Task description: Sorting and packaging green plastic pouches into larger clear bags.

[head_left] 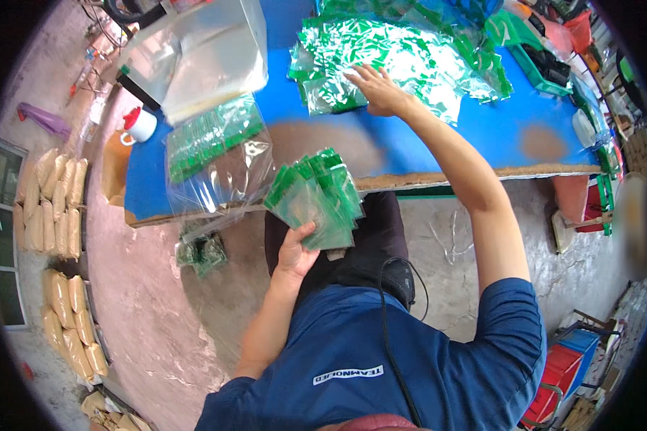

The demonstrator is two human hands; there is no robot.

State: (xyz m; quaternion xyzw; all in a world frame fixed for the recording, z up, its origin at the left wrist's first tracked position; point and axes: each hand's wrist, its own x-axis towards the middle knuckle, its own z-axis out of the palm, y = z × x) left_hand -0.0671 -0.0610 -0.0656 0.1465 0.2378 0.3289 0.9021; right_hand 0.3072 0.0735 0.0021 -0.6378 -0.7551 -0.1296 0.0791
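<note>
Well to the left of the blue table (510, 129), filled brown bags (52, 205) stand stacked by the wall, with a purple object (43, 119) above them. A white mug (142, 128) with a red top sits on the table's left end. Beside it, at the table's far left, lies a stack of clear plastic sheets (212, 61). On the floor below the table's left part is a small clear-and-green bundle (203, 253). Above that, a clear bag (216, 136) of green packets lies on the table, its loose end hanging past the near edge.

The left hand (297, 253), just in front of the table's near edge, grips a fan of green-and-clear packets (320, 194) by its lower end, the thumb on top. The right hand (382, 92) is over the middle of the table, open, palm down, fingers spread and holding nothing visible. It is at the near side of a broad pile of shiny green packets (388, 54) on the table's far half; whether the fingertips touch it, I cannot tell. A teal tray (546, 82) with dark contents sits at the table's far right.
</note>
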